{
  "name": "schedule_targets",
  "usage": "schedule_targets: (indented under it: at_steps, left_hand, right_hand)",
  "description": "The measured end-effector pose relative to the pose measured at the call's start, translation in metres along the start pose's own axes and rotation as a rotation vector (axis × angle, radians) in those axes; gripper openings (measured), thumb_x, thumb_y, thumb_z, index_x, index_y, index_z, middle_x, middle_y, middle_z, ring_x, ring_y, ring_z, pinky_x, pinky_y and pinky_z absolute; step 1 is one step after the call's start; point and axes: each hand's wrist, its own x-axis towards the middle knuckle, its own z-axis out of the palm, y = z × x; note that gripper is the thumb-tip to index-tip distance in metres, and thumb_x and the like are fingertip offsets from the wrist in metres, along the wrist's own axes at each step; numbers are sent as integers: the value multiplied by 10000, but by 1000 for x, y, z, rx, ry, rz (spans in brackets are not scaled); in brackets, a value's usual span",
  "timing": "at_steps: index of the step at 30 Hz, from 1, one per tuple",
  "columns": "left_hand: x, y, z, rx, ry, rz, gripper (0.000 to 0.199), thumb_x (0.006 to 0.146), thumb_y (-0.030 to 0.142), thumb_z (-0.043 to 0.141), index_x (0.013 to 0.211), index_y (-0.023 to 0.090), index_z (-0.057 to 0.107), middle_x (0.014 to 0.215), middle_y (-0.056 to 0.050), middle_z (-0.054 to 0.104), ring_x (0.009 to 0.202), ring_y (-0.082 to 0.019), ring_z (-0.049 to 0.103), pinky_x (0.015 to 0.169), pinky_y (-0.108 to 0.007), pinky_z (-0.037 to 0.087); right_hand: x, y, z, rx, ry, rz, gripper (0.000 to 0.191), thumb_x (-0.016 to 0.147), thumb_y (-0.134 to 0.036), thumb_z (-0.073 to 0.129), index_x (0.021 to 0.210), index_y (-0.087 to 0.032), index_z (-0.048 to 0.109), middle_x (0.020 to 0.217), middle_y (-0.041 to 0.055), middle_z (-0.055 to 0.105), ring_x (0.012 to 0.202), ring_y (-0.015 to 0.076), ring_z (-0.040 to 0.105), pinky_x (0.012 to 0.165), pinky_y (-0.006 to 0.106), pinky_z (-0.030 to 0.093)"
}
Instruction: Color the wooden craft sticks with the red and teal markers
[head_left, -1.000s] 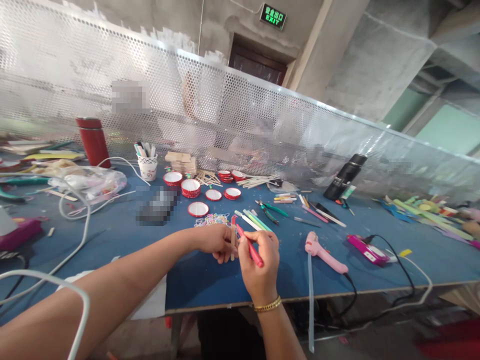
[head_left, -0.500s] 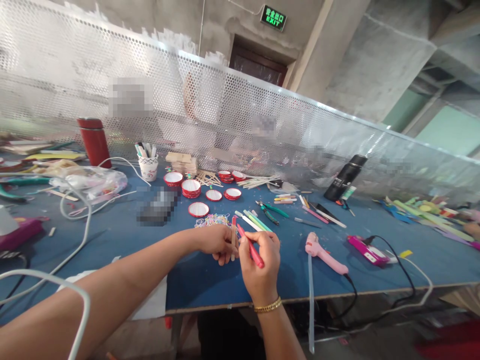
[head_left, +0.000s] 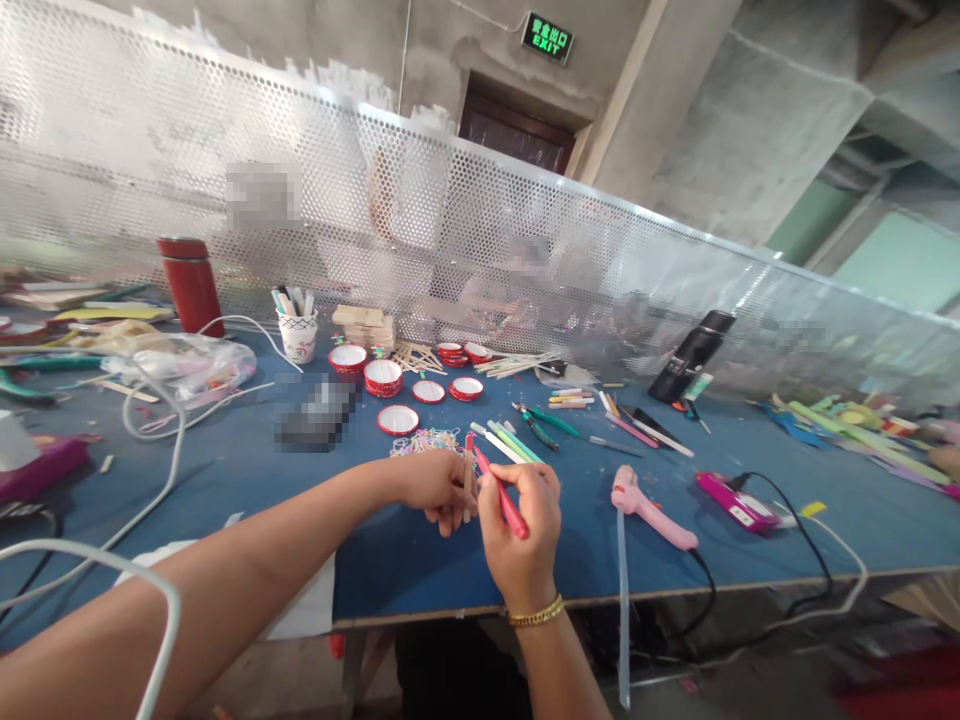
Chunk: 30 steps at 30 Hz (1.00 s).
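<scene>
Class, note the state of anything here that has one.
Left hand, gripping wooden stick
Wooden stick, red-ended
Right hand, gripping red marker
Red marker, held
Red flask, closed
Black bottle, closed
Paper cup, holding pens
Exit sign, lit
Glue gun, lying down
Power strip, plug inserted

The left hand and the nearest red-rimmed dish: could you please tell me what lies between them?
In the head view, a heap of small multicoloured loops lies on the blue tabletop between the left hand and the nearest red-rimmed dish.

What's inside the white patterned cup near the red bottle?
Several pens or markers stick up out of the white cup. Their lower ends, and anything deeper down, are hidden by its wall.
</scene>
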Motion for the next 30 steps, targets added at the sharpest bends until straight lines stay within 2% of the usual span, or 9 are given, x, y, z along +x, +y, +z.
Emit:
schedule_targets:
  at_steps: [4, 10, 17, 21, 26, 30]
  left_hand:
    - [-1, 0, 0, 9, 0, 5, 94, 782, 128, 542, 711, 154, 598, 632, 17, 642, 528, -93, 642, 498, -167, 460]
    - [2, -4, 0, -34, -14, 10, 87, 794, 233, 589, 761, 161, 624, 623, 10, 643, 532, -104, 644, 505, -178, 469]
    - [0, 1, 1, -15, -3, -3, 78, 773, 130, 549, 734, 157, 610, 617, 19, 640, 529, -96, 636, 523, -187, 492]
    - [1, -1, 1, -47, 5, -5, 56, 770, 177, 584, 726, 150, 606, 599, 13, 634, 518, -103, 634, 509, -190, 499]
    - [3, -4, 1, -57, -13, -2, 80, 746, 107, 543, 732, 147, 610, 605, 17, 639, 523, -99, 640, 528, -196, 522]
    - [4, -4, 1, -73, -11, 8, 57, 766, 159, 570, 724, 147, 607, 602, 8, 639, 522, -103, 641, 526, -197, 524]
  right_hand:
    - [1, -2, 0, -1, -32, -16, 21, 867, -183, 567, 859, -202, 570, 743, -15, 630, 697, 138, 579, 912, 388, 419]
    - [1, -1, 0, -26, 13, 9, 24, 873, -189, 563, 883, -206, 576, 762, -2, 645, 710, 148, 584, 896, 385, 424]
    - [0, -1, 0, 2, -37, -4, 15, 868, -186, 575, 870, -200, 571, 770, -5, 645, 715, 140, 586, 913, 388, 416]
    - [1, 0, 0, -15, 10, 14, 16, 866, -189, 576, 878, -200, 576, 768, 1, 647, 715, 145, 585, 898, 383, 419]
    - [1, -1, 0, 5, -49, -14, 11, 875, -193, 566, 876, -204, 570, 771, -2, 645, 715, 143, 590, 911, 388, 418]
    - [1, -1, 0, -23, -22, -4, 8, 876, -196, 565, 879, -202, 570, 772, 3, 648, 711, 147, 588, 888, 383, 425]
